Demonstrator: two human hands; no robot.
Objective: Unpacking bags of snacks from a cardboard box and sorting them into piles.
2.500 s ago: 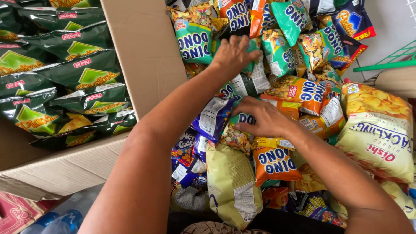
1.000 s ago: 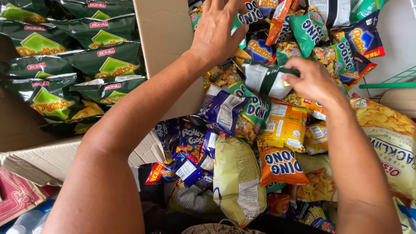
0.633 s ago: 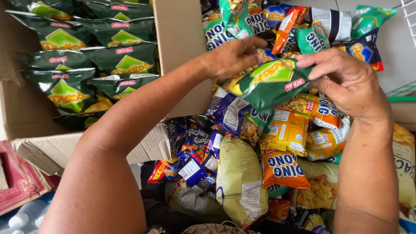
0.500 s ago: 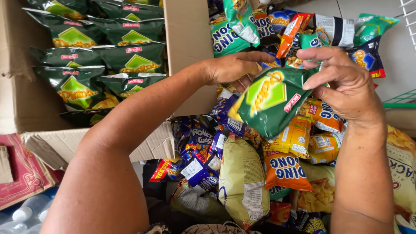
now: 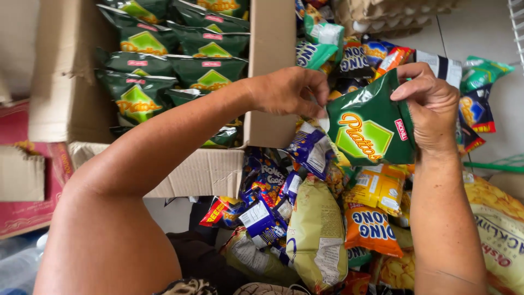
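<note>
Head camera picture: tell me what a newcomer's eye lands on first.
The dark green snack bag held up at centre right, the right hand pinching its upper corner and the left hand at its left edge. Below it hangs a crowd of colourful snack packets; at upper left a cardboard box holds matching green bags.

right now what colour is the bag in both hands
Dark green bag with a light green hexagon; head view.

Cardboard box (image 5: 267,131), orange snack packet (image 5: 374,229)
</note>
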